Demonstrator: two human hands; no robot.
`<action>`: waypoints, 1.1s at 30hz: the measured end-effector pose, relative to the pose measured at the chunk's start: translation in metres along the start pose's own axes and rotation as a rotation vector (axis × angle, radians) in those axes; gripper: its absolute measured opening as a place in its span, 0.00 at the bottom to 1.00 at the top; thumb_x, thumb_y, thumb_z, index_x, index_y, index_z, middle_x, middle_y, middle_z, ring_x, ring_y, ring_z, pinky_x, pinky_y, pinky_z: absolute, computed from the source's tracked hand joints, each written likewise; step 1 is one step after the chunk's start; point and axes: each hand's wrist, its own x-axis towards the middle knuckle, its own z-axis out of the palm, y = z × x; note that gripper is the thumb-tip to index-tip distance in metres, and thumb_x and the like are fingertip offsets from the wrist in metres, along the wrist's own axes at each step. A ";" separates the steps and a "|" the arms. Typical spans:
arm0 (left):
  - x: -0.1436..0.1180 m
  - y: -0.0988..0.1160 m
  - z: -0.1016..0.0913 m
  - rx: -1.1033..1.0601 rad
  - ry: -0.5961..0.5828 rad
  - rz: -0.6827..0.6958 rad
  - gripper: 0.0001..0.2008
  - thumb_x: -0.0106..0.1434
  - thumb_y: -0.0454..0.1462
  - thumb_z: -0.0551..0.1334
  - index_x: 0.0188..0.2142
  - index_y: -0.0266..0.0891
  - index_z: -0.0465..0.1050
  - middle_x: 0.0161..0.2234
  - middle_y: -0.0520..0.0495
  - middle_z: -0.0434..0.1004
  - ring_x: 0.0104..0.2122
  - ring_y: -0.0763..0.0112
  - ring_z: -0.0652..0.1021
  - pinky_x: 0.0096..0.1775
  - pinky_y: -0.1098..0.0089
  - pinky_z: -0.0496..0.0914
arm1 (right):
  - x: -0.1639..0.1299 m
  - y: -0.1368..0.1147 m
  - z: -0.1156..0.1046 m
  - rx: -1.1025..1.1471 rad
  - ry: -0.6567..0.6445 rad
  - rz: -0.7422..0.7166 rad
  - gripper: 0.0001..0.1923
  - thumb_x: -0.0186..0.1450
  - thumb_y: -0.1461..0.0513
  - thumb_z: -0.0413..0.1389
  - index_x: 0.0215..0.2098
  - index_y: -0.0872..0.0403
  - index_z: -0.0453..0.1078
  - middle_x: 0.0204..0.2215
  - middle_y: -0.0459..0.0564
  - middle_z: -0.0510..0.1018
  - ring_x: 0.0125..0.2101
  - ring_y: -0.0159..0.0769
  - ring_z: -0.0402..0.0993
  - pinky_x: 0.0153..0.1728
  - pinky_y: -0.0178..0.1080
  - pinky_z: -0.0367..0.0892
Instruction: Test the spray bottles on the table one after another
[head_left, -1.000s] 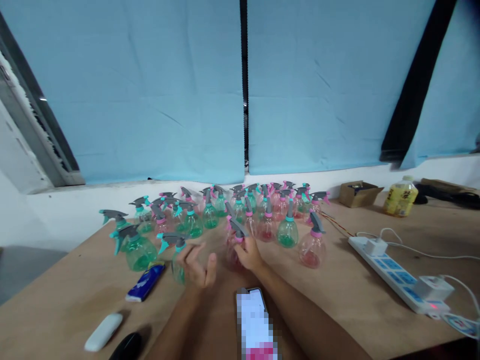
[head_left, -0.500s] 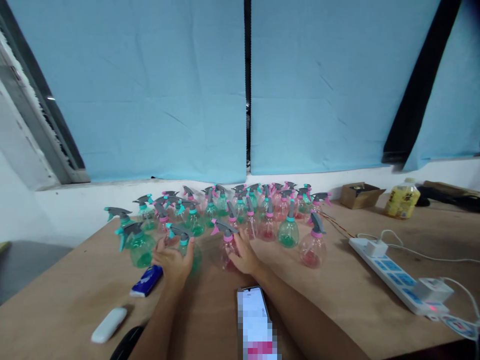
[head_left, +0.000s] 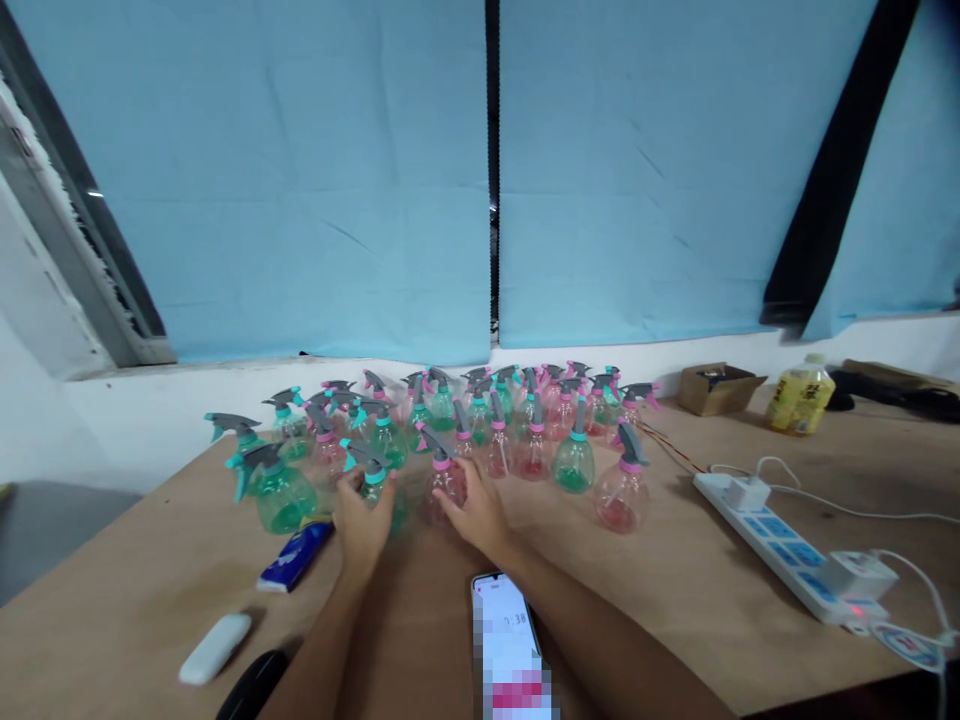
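My left hand [head_left: 364,525] is curled round a green spray bottle [head_left: 375,485] with a teal collar and grey head, thumb on its right side and fingers on its left. Close beside it, my right hand [head_left: 480,515] grips a pink spray bottle [head_left: 444,490] by its body. Both bottles are upright at the front of a large group. To the left stands another green spray bottle [head_left: 285,500]. Off to the right are a green bottle [head_left: 574,465] and a pink one [head_left: 621,497]. The undersides of the two held bottles are blurred.
Several more spray bottles stand behind, towards the wall. A blue packet [head_left: 295,556], a white case [head_left: 215,648] and a phone [head_left: 504,620] lie nearer me. On the right are a power strip [head_left: 784,550] with cables, a cardboard box [head_left: 716,390] and a yellow-labelled bottle [head_left: 801,397].
My right hand has shifted left with the pink bottle, whose head has turned. My left hand has moved slightly right and closed more around the green bottle, so the two are nearer.
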 end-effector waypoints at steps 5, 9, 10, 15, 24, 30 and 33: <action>-0.005 0.020 -0.011 0.142 -0.040 0.175 0.22 0.59 0.52 0.60 0.45 0.38 0.68 0.40 0.41 0.73 0.44 0.51 0.74 0.46 0.55 0.67 | -0.002 -0.004 0.002 0.053 0.030 0.049 0.26 0.59 0.57 0.61 0.54 0.49 0.62 0.48 0.53 0.69 0.47 0.44 0.69 0.46 0.44 0.67; -0.009 0.035 -0.014 0.107 -0.088 0.241 0.18 0.59 0.49 0.60 0.42 0.39 0.69 0.38 0.43 0.73 0.42 0.54 0.74 0.45 0.59 0.67 | -0.004 0.000 0.007 0.117 0.002 0.081 0.23 0.60 0.60 0.58 0.53 0.49 0.62 0.46 0.52 0.70 0.36 0.37 0.71 0.38 0.40 0.69; -0.009 0.037 -0.014 0.101 -0.088 0.248 0.17 0.60 0.49 0.60 0.41 0.39 0.69 0.38 0.43 0.72 0.42 0.54 0.74 0.45 0.59 0.67 | -0.005 0.002 0.008 0.126 -0.010 0.084 0.21 0.61 0.61 0.57 0.52 0.50 0.62 0.45 0.51 0.69 0.34 0.35 0.70 0.36 0.39 0.69; -0.012 0.040 -0.015 0.087 -0.106 0.277 0.16 0.60 0.49 0.60 0.40 0.40 0.68 0.37 0.43 0.72 0.41 0.54 0.74 0.44 0.60 0.67 | -0.005 0.008 0.011 0.146 -0.071 0.033 0.08 0.62 0.65 0.53 0.41 0.52 0.67 0.40 0.48 0.67 0.29 0.30 0.69 0.32 0.35 0.67; -0.016 0.050 -0.019 0.063 -0.119 0.333 0.15 0.60 0.47 0.61 0.40 0.39 0.67 0.37 0.44 0.69 0.39 0.56 0.73 0.42 0.61 0.68 | 0.005 0.023 0.007 0.193 -0.206 -0.020 0.11 0.61 0.68 0.51 0.39 0.53 0.71 0.36 0.47 0.73 0.32 0.31 0.70 0.33 0.33 0.65; -0.031 0.062 -0.012 -0.028 -0.213 0.378 0.14 0.59 0.45 0.62 0.41 0.41 0.67 0.37 0.43 0.69 0.40 0.56 0.73 0.42 0.61 0.68 | 0.010 0.024 -0.001 0.322 -0.372 -0.067 0.22 0.57 0.74 0.47 0.43 0.51 0.74 0.36 0.46 0.78 0.35 0.34 0.72 0.39 0.36 0.67; -0.041 0.067 -0.006 -0.074 -0.298 0.305 0.15 0.60 0.46 0.61 0.43 0.42 0.66 0.38 0.44 0.70 0.41 0.57 0.73 0.43 0.60 0.69 | 0.010 0.024 -0.005 0.391 -0.429 -0.048 0.19 0.60 0.71 0.48 0.44 0.51 0.74 0.34 0.46 0.79 0.32 0.34 0.72 0.38 0.37 0.69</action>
